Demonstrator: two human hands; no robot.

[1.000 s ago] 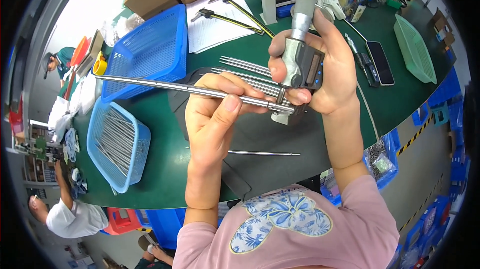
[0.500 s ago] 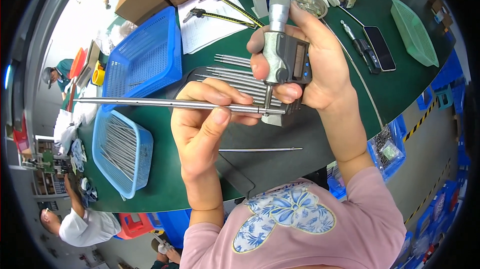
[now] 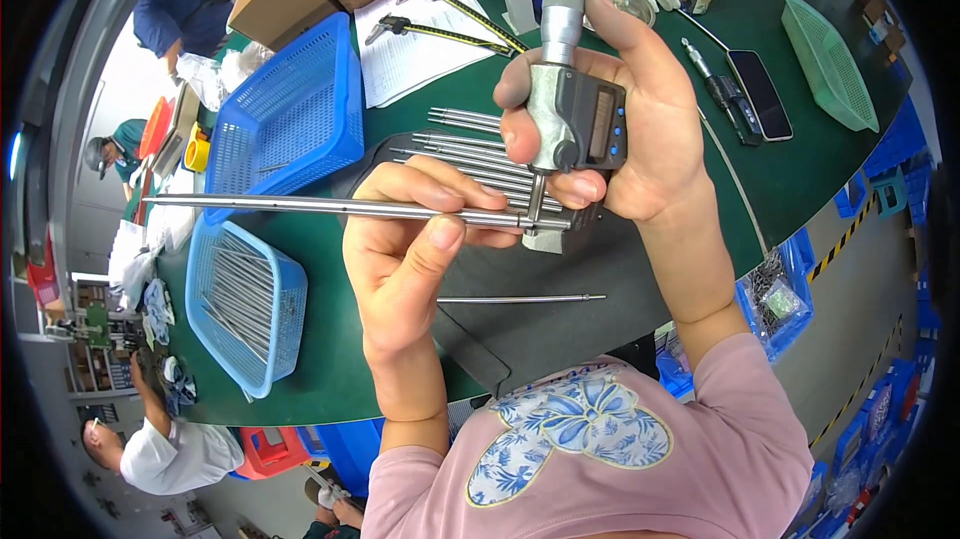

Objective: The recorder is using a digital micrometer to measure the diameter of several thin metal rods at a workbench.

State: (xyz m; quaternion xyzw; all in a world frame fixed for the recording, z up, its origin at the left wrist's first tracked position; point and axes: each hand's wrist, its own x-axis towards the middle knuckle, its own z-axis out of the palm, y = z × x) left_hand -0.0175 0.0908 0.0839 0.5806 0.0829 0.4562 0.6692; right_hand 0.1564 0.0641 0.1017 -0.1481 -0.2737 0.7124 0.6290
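Between thumb and fingers, my left hand [image 3: 415, 249] pinches a long, thin metal rod [image 3: 300, 206] that points out to the left. The rod's right end lies in the jaws of a digital micrometer [image 3: 556, 104]. My right hand [image 3: 650, 129] grips the micrometer by its frame, thumb and fingers around it, with its thimble pointing away from me. The micrometer's spindle meets the rod near a narrow groove. Behind my hands, several similar metal rods [image 3: 470, 149] lie in a row on a dark mat [image 3: 560, 334]. Closer to me, a single rod [image 3: 530, 299] rests on that mat.
A light blue basket [image 3: 290, 324] full of thin rods stands at left, a darker blue basket [image 3: 345, 89] behind it. Two calipers [image 3: 450, 14] lie on papers. At right are another micrometer [image 3: 725, 94], a phone [image 3: 760, 97] and a green basket [image 3: 830, 69]. Co-workers are at left.
The micrometer and my right hand have shifted very slightly; the rod stays in its jaws. At the far left, a person in dark blue has come further into view.
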